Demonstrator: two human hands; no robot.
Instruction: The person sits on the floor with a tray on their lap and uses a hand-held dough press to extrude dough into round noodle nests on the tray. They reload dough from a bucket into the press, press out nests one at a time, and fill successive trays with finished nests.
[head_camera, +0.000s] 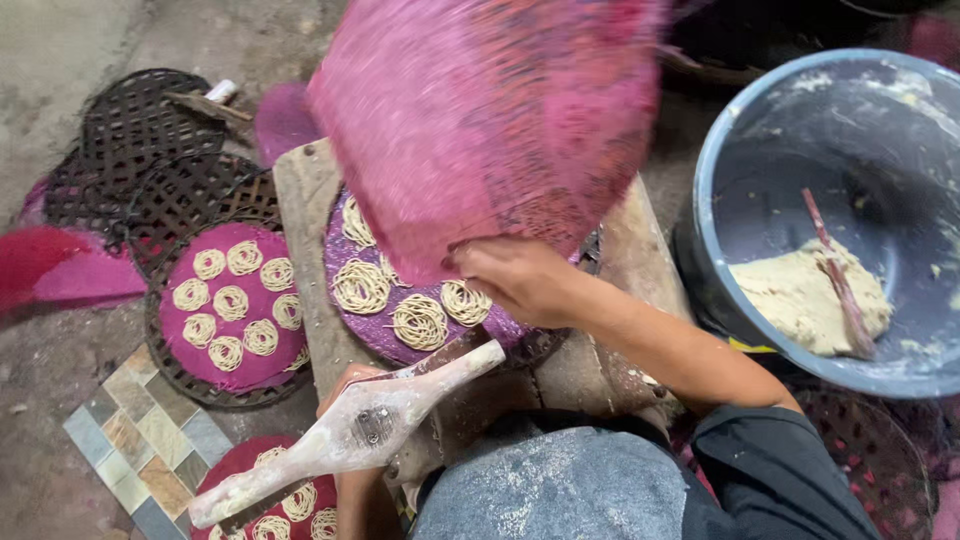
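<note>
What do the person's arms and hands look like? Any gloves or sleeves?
No gloves: both hands are bare. The right hand has dark-painted nails, and its bare forearm ends in a black sleeve pushed up near the elbow. The left hand is mostly hidden, with no sleeve visible.

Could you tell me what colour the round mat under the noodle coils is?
Purple mat, seen in the head view.
</note>
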